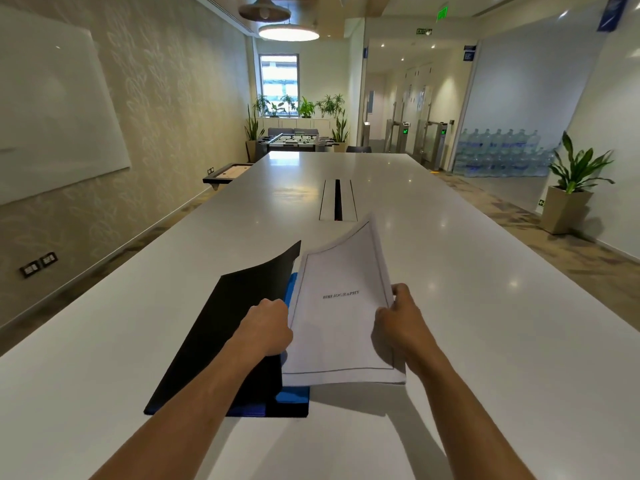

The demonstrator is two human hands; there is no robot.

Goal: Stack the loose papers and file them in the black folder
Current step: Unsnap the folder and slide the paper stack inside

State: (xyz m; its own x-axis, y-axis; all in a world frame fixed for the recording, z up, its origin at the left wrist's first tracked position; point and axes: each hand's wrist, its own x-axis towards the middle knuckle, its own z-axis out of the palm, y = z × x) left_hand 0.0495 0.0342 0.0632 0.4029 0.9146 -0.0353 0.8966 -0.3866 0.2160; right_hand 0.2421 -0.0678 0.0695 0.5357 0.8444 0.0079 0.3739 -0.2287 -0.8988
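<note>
A black folder lies on the white table in front of me, its cover raised and a blue inner pocket showing beneath. A stack of white papers, top sheet headed "BIBLIOGRAPHY", is held lifted and tilted over the folder's right half. My left hand grips the stack's left edge beside the black cover. On the stack's right edge, my right hand pinches the sheets, thumb on top. The far end of the papers curls upward.
A cable slot with flaps sits in the table's middle beyond the papers. A whiteboard hangs on the left wall. A potted plant stands at the right, water bottles behind glass, a foosball table at the far end.
</note>
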